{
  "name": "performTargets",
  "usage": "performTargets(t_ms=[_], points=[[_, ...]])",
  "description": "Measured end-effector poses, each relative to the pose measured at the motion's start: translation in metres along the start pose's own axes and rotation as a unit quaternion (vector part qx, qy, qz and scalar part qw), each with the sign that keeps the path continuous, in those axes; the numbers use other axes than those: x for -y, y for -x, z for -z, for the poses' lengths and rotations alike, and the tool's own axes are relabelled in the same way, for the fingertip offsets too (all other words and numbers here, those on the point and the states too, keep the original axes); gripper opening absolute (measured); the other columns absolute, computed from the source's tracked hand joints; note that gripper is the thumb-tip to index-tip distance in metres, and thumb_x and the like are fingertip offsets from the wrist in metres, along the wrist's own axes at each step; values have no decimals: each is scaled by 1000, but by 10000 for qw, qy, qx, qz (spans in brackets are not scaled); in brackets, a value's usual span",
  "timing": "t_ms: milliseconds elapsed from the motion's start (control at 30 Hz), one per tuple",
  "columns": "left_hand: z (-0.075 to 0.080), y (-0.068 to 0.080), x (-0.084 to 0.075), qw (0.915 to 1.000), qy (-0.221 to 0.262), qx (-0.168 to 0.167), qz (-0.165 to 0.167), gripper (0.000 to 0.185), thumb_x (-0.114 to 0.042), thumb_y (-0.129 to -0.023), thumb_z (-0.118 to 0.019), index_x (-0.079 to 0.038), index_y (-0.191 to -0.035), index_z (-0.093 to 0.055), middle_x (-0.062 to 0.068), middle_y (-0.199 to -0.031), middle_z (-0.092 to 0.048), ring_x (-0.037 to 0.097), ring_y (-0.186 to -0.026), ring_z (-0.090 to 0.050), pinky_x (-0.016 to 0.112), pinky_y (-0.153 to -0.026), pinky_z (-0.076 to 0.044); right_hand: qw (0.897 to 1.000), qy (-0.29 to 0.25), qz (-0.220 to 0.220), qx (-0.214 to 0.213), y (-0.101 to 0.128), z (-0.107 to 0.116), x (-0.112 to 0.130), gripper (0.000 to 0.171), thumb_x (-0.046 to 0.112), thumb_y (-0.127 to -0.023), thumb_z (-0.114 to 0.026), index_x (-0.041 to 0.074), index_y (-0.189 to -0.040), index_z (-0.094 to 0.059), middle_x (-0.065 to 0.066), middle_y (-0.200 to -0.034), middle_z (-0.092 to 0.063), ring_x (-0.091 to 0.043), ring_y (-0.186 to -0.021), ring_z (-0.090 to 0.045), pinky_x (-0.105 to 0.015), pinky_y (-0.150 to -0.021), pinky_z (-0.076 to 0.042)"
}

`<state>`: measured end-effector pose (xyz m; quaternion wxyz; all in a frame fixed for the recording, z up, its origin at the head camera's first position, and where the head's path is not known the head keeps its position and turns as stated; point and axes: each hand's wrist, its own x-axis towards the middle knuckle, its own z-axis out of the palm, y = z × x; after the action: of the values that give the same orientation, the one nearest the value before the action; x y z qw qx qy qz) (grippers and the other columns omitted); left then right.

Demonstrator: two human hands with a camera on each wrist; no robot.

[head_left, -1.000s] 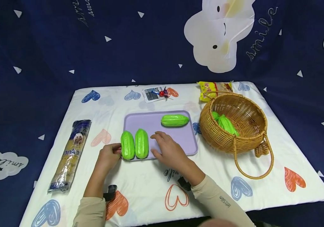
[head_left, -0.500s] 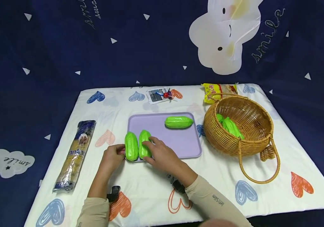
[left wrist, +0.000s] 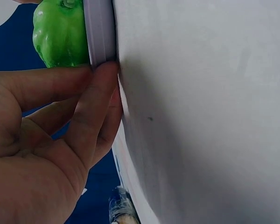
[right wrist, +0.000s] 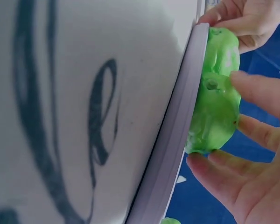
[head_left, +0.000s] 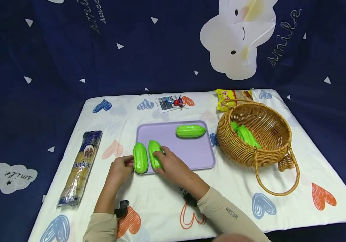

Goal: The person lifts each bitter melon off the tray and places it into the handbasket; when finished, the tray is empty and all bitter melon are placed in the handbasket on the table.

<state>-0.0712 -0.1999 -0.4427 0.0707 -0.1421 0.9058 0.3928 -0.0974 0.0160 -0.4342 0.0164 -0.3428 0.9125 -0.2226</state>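
A person's right hand (head_left: 171, 165) curls its fingers (right wrist: 256, 91) around a green toy gourd (head_left: 154, 155) at the near left corner of a lilac tray (head_left: 191, 151). The left hand (head_left: 119, 168), fingers (left wrist: 100, 100) relaxed, presses the tray's edge beside a second gourd (head_left: 140, 162). A third gourd (head_left: 191, 131) lies at the tray's far side. To the right stands a wicker basket (head_left: 259, 156) holding more green gourds (head_left: 246, 134). A noodle packet (head_left: 80, 168) lies left on the heart-print counter (head_left: 282, 198).

tray (head_left: 191, 153) middle free; basket (head_left: 277, 151) blocks right.
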Motion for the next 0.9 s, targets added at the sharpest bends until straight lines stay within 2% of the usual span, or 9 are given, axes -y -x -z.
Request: performTargets(t_ms=[167,400,667,900], points=[[-1,1,-1,10000,7,-4,-13,37,1,-87,-56,5,-124,-63,14,-99,-71,26,-94,-62,39,-85,-46,9999,-119,-6,-53,1,-1,-1,54,30,-88,-72,10,-134,-50,-24,-139,-45,-34,-111,-61,-42,-90,-52],[-1,2,-1,10000,-49,-3,-23,38,0,-87,-56,4,-124,-63,14,-102,-71,28,-97,-61,42,-87,-45,9995,-268,-67,-122,1,-2,-2,50,20,-88,-70,6,-132,-52,-24,-137,-47,-32,-109,-61,-40,-87,-53],[-1,0,1,9999,-70,-39,-95,38,-1,-87,-56,5,-123,-63,15,-102,-71,27,-96,-62,41,-87,-45,9984,-414,-171,-342,3,3,-4,47,15,-86,-69,-1,-128,-56,-21,-134,-52,-32,-117,-58,-40,-93,-51],[0,0,1,9999,-89,-17,-72,37,0,-87,-55,5,-123,-64,14,-99,-71,26,-94,-62,37,-83,-44,9974,-408,-200,-558,13,12,-11,47,14,-84,-70,-2,-126,-56,-22,-135,-53,-31,-120,-56,-39,-96,-50]])
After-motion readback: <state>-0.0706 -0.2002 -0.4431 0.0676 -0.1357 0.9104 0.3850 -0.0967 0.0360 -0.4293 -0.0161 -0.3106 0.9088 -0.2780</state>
